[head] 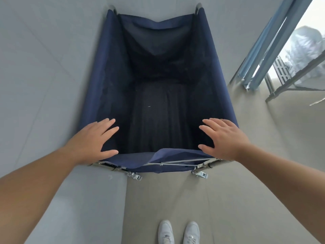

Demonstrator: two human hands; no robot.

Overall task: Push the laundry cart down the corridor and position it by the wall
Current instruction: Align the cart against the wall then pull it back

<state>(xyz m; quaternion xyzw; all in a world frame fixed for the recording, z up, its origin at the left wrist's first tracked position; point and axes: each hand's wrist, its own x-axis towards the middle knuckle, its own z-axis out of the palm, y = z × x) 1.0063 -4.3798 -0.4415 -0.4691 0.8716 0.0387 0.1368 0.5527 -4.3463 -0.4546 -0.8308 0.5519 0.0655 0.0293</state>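
White shoes (178, 232) on floor, left hand (93, 140) and right hand (226, 139) spread flat, gripping nothing, over empty navy laundry cart (109, 71) beside wall (44, 67)

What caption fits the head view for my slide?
Both open hands, left hand and right hand, over the near rim of the empty blue laundry cart beside the wall.

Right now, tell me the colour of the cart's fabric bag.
Navy blue fabric bag, seen best in the head view.

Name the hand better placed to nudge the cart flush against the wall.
Probably the right hand. It spreads open over the cart's near corner on the side away from the wall, so pushing leftward closes any gap. The left hand is on the wall side.
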